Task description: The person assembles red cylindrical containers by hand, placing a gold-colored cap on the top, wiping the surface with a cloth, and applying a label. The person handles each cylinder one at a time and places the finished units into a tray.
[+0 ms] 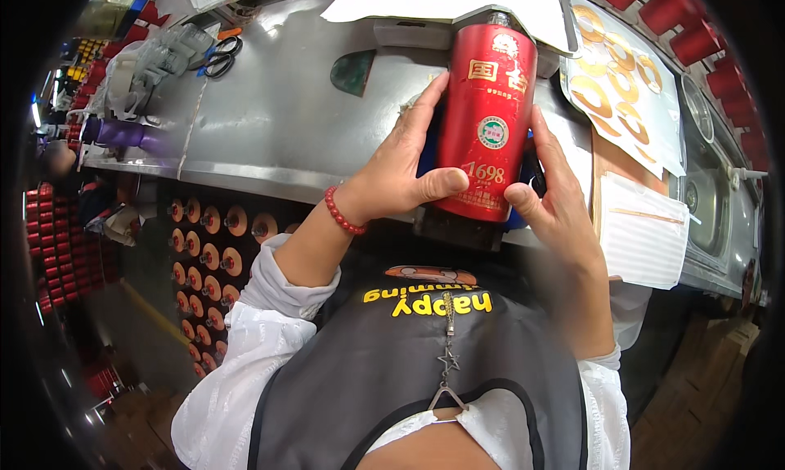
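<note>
You held the red bottle [488, 163] in the upper centre of the frame, your left hand [409, 159] and right hand [558, 196] pressing it from opposite sides. Your fingers ran along its flanks and both thumbs came round toward the lower front, probably because so tall a cylinder would otherwise have rolled or twisted. That hold also left most of the printed front uncovered. A dark block [458, 228] sat at the bottle's lower end; you may have had it there as a support, though I could not tell whether it took any weight.

The label sheet [669, 123] lay at the upper right, likely so its gold rings were within reach, while the scissors [221, 57] lay off at the upper left, seemingly out of your way.

You had one bottle between two hands, one pair of scissors, one dark green plate [352, 73] and one red bead bracelet [336, 214]. The gold rings overlapped too much to count, and the racked bottles [235, 219] at centre left were many, partly hidden.
</note>
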Demonstrator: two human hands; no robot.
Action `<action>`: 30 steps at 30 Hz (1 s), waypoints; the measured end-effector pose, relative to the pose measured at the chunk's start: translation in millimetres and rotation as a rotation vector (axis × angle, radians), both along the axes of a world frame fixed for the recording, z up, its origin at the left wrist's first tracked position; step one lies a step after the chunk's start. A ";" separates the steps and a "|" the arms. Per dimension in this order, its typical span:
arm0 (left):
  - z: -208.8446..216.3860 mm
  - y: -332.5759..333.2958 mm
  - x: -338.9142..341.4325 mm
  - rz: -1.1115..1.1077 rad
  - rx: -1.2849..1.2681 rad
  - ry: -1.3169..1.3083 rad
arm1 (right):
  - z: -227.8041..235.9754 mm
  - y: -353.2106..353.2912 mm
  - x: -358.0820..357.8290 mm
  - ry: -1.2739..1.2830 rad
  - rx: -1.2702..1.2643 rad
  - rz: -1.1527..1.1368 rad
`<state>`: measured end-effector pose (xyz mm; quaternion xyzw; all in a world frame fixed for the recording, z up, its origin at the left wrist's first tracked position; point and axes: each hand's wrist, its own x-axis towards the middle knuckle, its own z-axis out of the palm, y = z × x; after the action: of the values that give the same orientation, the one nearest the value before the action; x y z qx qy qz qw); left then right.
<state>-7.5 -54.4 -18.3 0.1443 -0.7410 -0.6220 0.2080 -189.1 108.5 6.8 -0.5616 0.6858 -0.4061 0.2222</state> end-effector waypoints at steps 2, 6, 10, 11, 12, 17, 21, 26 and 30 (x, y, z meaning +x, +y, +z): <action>0.0 -1.3 2.6 -0.007 -0.063 -0.033 | -0.5 0.0 -0.2 0.061 -0.003 0.014; 5.2 -4.2 3.5 -0.046 -0.037 -0.042 | 2.1 -0.8 -0.9 -0.049 -0.005 0.035; 9.7 -6.7 3.4 -0.072 -0.052 -0.057 | 4.9 -0.7 1.2 -0.183 0.063 0.006; 9.1 -6.0 2.6 -0.072 -0.045 -0.052 | 4.8 -0.7 2.6 -0.184 0.063 -0.003; 8.6 -5.2 1.7 -0.072 -0.039 -0.047 | 4.7 -0.6 4.4 -0.185 0.064 -0.012; 11.3 -0.9 2.1 -0.076 -0.090 -0.092 | 4.3 -0.9 2.3 -0.174 0.067 0.003; 12.0 -3.2 3.1 -0.086 -0.118 -0.090 | 8.3 -0.1 2.9 -0.222 0.088 0.003; 18.7 10.9 10.2 0.144 -0.600 0.099 | 5.9 3.1 0.1 -0.141 0.072 0.025; 33.8 3.2 1.9 -0.086 -0.829 0.095 | 5.6 3.5 -3.4 -0.096 0.034 0.071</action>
<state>-5.6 -51.2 15.4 -0.0114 -0.9235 -0.2853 0.2561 -192.5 112.0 12.4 -0.5617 0.6606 -0.4129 0.2786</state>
